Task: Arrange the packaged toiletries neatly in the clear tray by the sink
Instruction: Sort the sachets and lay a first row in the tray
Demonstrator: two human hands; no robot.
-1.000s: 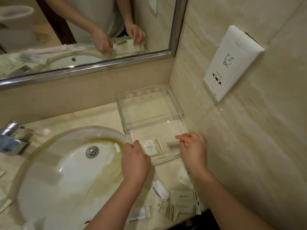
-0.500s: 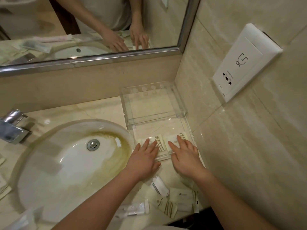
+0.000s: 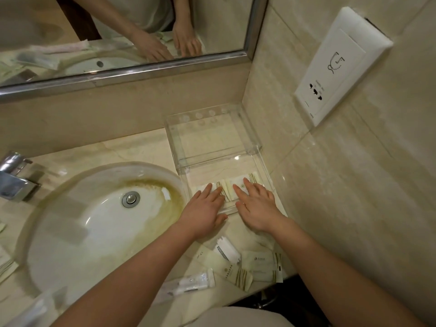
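Observation:
The clear tray [image 3: 236,161] stands in the corner of the counter, right of the sink. Two cream packets with gold stripes lie side by side in its front section: the left packet [image 3: 225,193] and the right packet [image 3: 247,181]. My left hand [image 3: 204,211] rests flat on the left packet with straight fingers. My right hand [image 3: 257,208] lies flat on the right packet in the same way. Several more packaged toiletries [image 3: 250,265] and a small tube in a clear wrapper [image 3: 188,283] lie on the counter near the front edge.
The oval sink [image 3: 94,223] with its drain fills the left, the chrome tap [image 3: 14,178] beside it. A mirror [image 3: 118,31] runs along the back wall. A white socket panel [image 3: 339,64] sits on the right wall. More wrapped items lie at the far left edge.
My hands have gone from placing the two packets in the tray to lying flat on top of them, fingers straightened. The view has tilted slightly.

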